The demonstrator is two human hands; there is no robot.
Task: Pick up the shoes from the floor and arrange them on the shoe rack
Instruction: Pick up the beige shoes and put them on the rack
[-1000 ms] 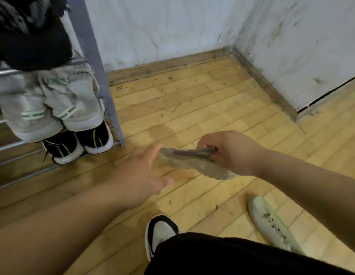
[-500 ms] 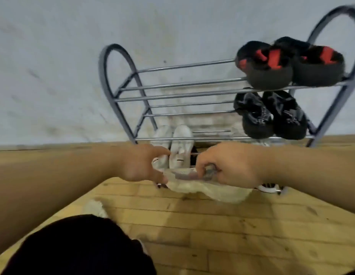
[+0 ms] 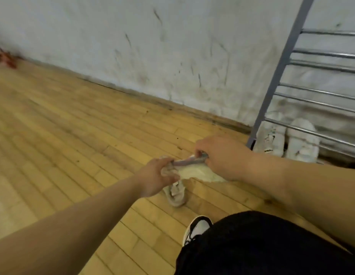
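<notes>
Both hands grip one pale, soft cream shoe (image 3: 194,172) above the wooden floor, left of the rack.

The left hand (image 3: 154,180) closes around the shoe's near-left end; the right hand (image 3: 222,157) pinches its purplish top edge from the right, so the shoe spans between them. Beneath it a second beige shoe (image 3: 175,194) lies on the yellow plank floor (image 3: 73,126), partly covered. The grey metal tube rack (image 3: 279,76), cut off at right, holds a blurred white sneaker pair (image 3: 287,139) on a low rung. The scuffed white wall (image 3: 152,46) stands behind.
</notes>
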